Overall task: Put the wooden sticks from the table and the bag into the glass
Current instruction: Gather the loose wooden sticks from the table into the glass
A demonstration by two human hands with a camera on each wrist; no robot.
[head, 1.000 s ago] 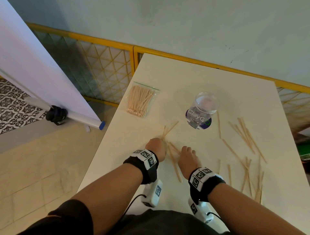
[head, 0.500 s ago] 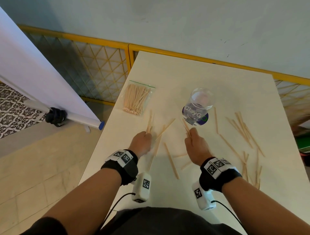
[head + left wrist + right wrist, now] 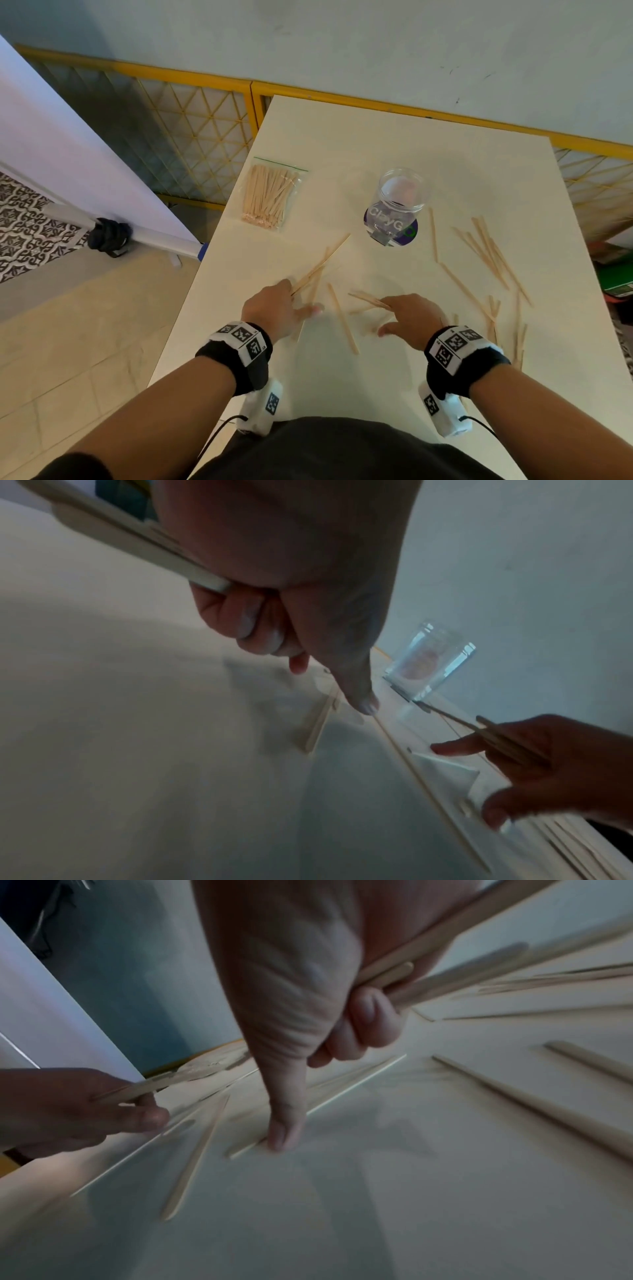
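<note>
The clear glass (image 3: 400, 202) stands upright on a purple disc, mid-table, with no stick in it. A zip bag of wooden sticks (image 3: 270, 193) lies to its left. Loose sticks (image 3: 486, 253) are scattered on the right, and one stick (image 3: 342, 322) lies between my hands. My left hand (image 3: 291, 308) grips a few sticks (image 3: 311, 274) in curled fingers, its thumb (image 3: 366, 707) down on the table. My right hand (image 3: 400, 315) holds a small bundle (image 3: 428, 969), and its thumb (image 3: 281, 1139) presses a stick flat on the table.
The cream table (image 3: 376, 394) has its left edge close beside my left wrist, with a drop to the tiled floor. A yellow railing (image 3: 411, 109) runs behind the far edge. A white rolled screen (image 3: 85, 192) leans at the left.
Both hands have drawn back from the glass toward my body, still holding their sticks. Their thumbs now reach down to sticks lying on the table.
</note>
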